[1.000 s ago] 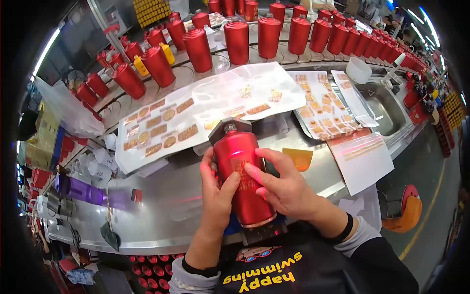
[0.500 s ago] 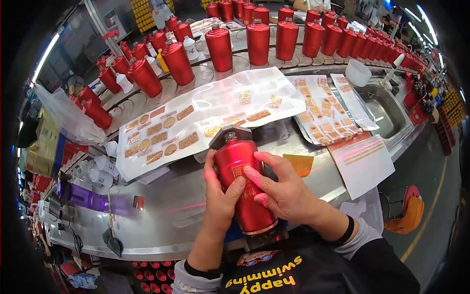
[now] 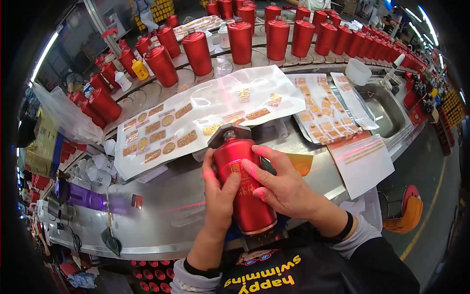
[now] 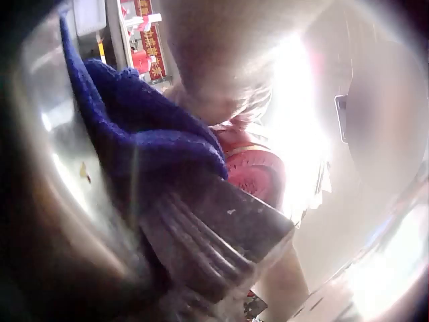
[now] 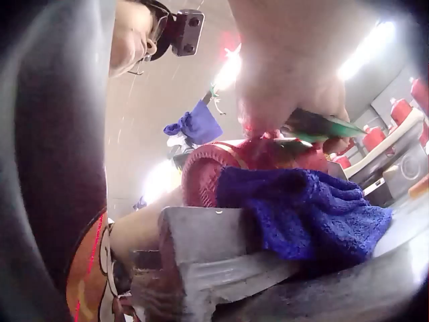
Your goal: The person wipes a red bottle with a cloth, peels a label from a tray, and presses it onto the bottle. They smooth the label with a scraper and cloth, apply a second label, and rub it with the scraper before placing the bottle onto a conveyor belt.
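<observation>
- Far left on the metal bench (image 3: 171, 220), I see a purple bottle (image 3: 83, 195) lying on its side, with a small reddish piece (image 3: 137, 201) to its right.
- Next comes a broad translucent sheet (image 3: 210, 115) carrying gold labels, spread behind the hands.
- The person's left hand (image 3: 218, 198) grips the left side of the red bottle (image 3: 254, 208), thumb across its front.
- That bottle is between the two hands, lying tilted with its neck pointing away and its gold lettering up. My right wrist view shows a blue cloth (image 5: 308, 208) against its underside and a grey block (image 5: 214, 255) near its base.
- The right hand (image 3: 289, 191) holds a dark green piece (image 3: 268, 166), its fingertips touching the bottle's front. The hands are close, both on the bottle.
- Beside the right hand is an amber piece (image 3: 300, 164).
- Further right I have another label sheet (image 3: 313, 115), a white sheet (image 3: 364, 164), a white bowl (image 3: 358, 72) and a sink (image 3: 387, 110).
</observation>
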A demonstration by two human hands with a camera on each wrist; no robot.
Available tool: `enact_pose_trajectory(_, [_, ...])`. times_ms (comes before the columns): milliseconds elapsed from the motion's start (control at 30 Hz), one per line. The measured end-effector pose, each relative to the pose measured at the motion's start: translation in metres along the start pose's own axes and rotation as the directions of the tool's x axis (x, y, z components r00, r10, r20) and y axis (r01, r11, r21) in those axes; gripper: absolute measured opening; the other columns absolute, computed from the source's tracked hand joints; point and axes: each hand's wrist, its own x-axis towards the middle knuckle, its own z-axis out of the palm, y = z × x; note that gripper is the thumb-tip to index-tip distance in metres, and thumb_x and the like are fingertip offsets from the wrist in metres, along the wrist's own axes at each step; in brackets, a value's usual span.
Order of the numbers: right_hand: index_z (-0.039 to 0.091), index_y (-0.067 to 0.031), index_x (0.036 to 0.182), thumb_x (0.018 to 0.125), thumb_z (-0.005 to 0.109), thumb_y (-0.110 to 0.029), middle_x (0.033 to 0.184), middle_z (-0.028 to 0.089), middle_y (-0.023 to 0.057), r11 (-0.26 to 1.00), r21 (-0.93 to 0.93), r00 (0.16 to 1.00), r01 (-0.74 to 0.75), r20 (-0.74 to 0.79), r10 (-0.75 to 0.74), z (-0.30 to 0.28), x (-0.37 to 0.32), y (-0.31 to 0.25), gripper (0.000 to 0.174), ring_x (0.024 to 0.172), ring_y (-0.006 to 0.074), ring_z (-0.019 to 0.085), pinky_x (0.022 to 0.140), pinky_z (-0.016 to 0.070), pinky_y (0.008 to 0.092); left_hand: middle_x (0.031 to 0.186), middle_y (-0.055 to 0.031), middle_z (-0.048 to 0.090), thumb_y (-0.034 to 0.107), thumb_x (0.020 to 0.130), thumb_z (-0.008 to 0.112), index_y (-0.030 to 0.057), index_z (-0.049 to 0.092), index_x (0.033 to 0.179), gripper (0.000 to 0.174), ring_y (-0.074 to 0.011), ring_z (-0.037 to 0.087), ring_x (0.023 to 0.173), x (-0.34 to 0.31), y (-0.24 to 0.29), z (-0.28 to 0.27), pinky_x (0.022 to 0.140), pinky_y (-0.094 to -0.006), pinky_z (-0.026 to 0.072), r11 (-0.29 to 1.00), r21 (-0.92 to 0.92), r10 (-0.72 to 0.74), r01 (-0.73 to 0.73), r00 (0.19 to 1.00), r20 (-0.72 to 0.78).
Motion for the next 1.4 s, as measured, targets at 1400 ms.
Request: enact_pose_trajectory(1400, [0.053, -0.0035, 0.137, 0.092, 0.065, -0.026, 0.14, 0.041, 0.0283, 0.996, 0.063, 0.998, -0.057, -0.019, 0.058, 0.008, -0.014, 0.0, 0.051, 0.118, 0.0432, 0.05, 0.1, 0.0429, 0.047, 0.142, -0.0171, 0.04, 0.008, 0.072, 0.059, -0.0016, 0.017, 0.152, 0.091, -0.0247, 0.042, 0.131, -0.016, 0.023, -0.007, 0.113, -0.038, 0.0308, 0.992, 0.047, -0.117, 0.114, 0.991, 0.06])
